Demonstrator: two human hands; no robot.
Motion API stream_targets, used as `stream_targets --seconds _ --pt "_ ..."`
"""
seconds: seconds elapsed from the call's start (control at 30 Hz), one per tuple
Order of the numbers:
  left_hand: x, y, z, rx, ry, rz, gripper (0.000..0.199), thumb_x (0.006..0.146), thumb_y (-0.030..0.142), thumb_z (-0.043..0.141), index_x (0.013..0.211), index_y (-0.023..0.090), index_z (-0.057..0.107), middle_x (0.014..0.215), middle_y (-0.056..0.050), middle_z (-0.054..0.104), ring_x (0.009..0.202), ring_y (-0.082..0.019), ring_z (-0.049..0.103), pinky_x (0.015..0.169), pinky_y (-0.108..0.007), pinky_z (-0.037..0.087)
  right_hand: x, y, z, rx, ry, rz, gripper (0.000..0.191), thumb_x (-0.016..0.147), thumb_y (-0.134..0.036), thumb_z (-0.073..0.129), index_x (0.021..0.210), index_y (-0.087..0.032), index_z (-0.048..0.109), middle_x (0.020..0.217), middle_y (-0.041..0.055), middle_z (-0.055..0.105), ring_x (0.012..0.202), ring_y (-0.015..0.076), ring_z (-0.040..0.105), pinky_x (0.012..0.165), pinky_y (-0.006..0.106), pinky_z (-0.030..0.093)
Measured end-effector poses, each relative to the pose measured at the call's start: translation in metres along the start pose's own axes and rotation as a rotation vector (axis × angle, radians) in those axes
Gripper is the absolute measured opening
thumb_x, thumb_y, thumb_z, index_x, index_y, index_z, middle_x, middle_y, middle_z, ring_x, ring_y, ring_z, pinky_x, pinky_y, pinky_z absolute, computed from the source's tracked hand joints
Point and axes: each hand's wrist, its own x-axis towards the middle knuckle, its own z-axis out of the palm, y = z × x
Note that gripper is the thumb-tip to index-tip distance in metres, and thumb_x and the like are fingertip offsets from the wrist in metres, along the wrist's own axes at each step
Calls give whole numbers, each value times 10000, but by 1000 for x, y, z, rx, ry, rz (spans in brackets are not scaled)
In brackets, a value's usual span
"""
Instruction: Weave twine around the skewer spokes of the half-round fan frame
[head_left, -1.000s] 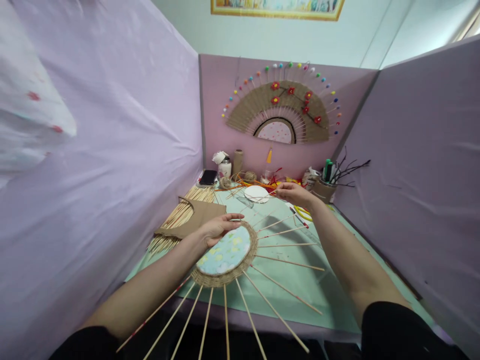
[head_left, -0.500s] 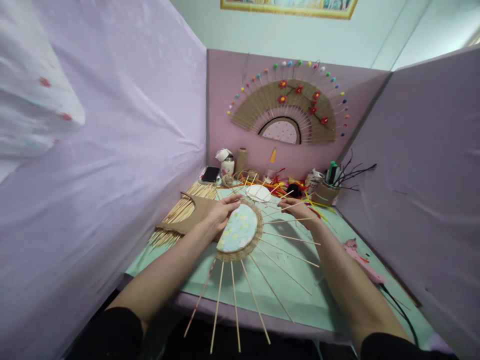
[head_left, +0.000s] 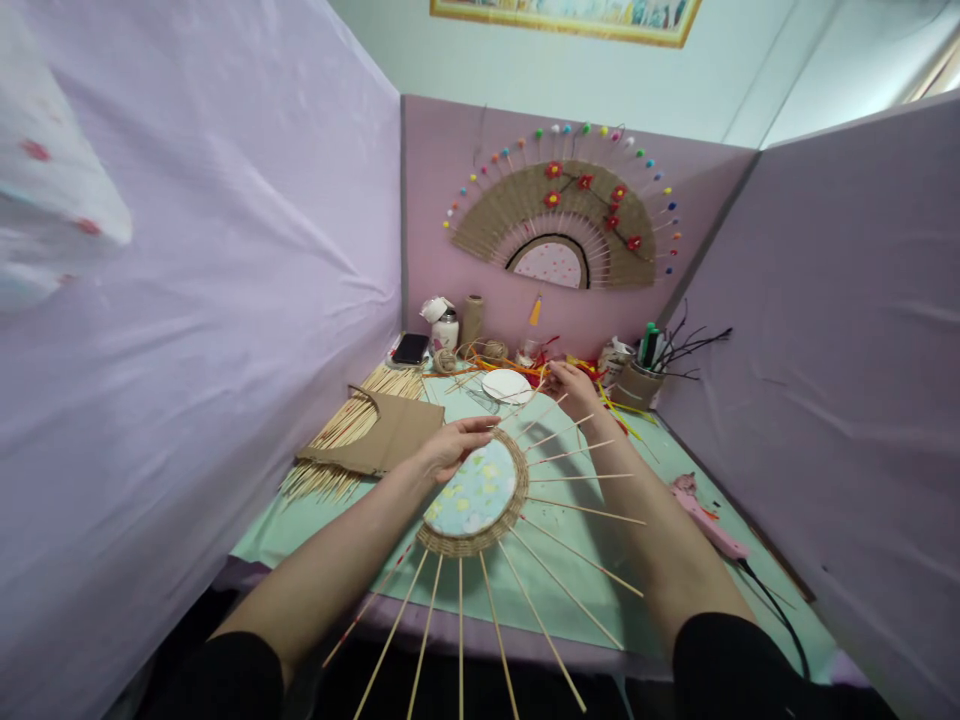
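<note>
Your left hand [head_left: 454, 448] is clamping the half-round woven panel [head_left: 476, 495] at the upper end of its straight side, thumb lying over the floral face. Your panel is sitting mid-view, between both forearms, above the near part of the bench [head_left: 262, 530]; can't tell if it is touching the cloth.

Key relation: the straight side is running from about 1 o'clock down to 7, and that is the long axis. The curved woven rim [head_left: 520, 490] is facing 4 o'clock. Thin sticks [head_left: 461, 640] are fanning out of it clockwise, from roughly 1 o'clock around to 7, the lower ones hanging past the near bench edge.

Your right hand [head_left: 571, 388] is hovering off the panel's body, between 1 and 2 o'clock from its middle, by the outer ends of the upper sticks. Its fingertips are bunching close; can't tell if they are gripping a stick, a strand or nothing. The left is the nearer hand to the panel's body, the right to those upper tips.

Around it: the cut cardboard piece [head_left: 409, 430] is lying at 10 o'clock, the white disc [head_left: 506, 386] near 12, the pink glue gun [head_left: 709, 522] around 3.
</note>
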Motion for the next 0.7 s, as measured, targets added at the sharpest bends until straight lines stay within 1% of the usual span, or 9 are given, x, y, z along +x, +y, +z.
stream_targets --seconds 0.07,0.13,0.23,0.3,0.33,0.4,0.5,0.63,0.7 --pt "0 -1 -2 -10 4 -3 341 685 -31 701 989 123 702 747 -48 721 612 -132 688 604 -224 560 -5 4 -1 11 -9 7 397 512 -430 854 655 -213 554 510 -61 456 519 103 464 537 256 456" --pt "1 -2 -3 -22 11 -9 338 676 -33 709 975 123 702 744 -45 721 609 -129 686 609 -221 560 -12 2 -6 26 -22 11 388 553 -425 823 611 -217 501 505 -63 413 518 102 442 546 264 459" --pt "1 -4 -3 -33 20 -23 337 669 -46 705 965 114 698 750 -49 722 622 -132 689 619 -225 562 -17 -11 -16 85 -117 11 448 607 -437 772 555 -217 385 506 -62 342 522 104 412 576 282 469" --pt "1 -6 -1 -26 10 -38 350 663 -49 708 974 112 696 764 -53 723 630 -135 691 621 -227 561 -17 -19 -19 91 -177 -11 477 620 -443 762 554 -217 347 508 -65 304 522 103 394 603 289 473" --pt "1 -7 -1 -18 1 -44 360 659 -45 714 982 113 695 772 -54 724 633 -135 692 622 -226 559 -15 -21 -20 54 -171 -23 475 623 -449 761 562 -220 350 509 -67 297 520 104 388 608 290 470" --pt "2 -8 -1 -2 -11 -41 374 654 -32 729 996 115 695 784 -56 722 635 -132 690 622 -221 553 -12 -20 -19 -75 -89 -33 450 624 -468 756 581 -229 377 507 -69 303 509 108 381 589 290 452" --pt "3 -7 -2 -4 33 23 360 648 -20 743 980 112 697 780 -50 709 617 -118 675 617 -218 543 -12 -9 -20 -216 19 -12 421 612 -487 746 584 -237 408 495 -65 337 489 113 374 540 290 407" --pt "9 -5 -7 -75 168 160 312 689 -31 689 965 116 685 738 -28 682 595 -103 646 625 -228 533 -30 6 -31 -278 7 40 363 587 -464 746 580 -231 468 500 -54 406 498 118 412 548 292 404" --pt "13 -6 -9 -121 239 232 296 718 -35 650 969 120 672 720 -24 670 608 -100 638 641 -226 525 -44 9 -40 -331 -46 77 297 593 -427 744 603 -217 534 530 -39 470 531 124 461 577 289 416"
